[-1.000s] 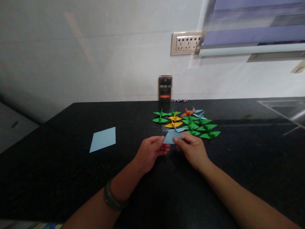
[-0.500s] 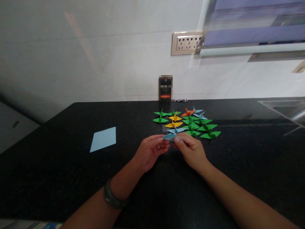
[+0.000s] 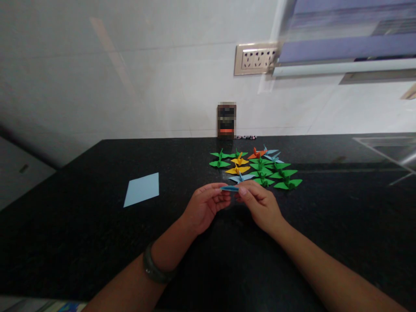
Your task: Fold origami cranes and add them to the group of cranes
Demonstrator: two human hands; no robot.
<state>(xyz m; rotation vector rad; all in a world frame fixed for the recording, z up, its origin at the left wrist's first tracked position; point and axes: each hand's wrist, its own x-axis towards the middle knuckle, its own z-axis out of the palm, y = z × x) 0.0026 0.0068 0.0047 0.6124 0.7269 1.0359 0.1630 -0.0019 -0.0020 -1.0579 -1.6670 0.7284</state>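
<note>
My left hand and my right hand meet above the black countertop, and both pinch a small folded light blue paper between thumb and fingers. The paper lies nearly flat and edge-on to me. Just behind it sits a cluster of several finished paper cranes in green, yellow, orange and light blue. A dark band circles my left wrist.
A flat light blue paper sheet lies on the counter to the left. A small dark box stands against the white wall at the back, under a wall socket panel. A sink edge shows at the far right.
The blue paper, held up as a broad triangle a second ago, has been tipped and folded down to a thin flat shape between my fingers. My hands stayed in place.
</note>
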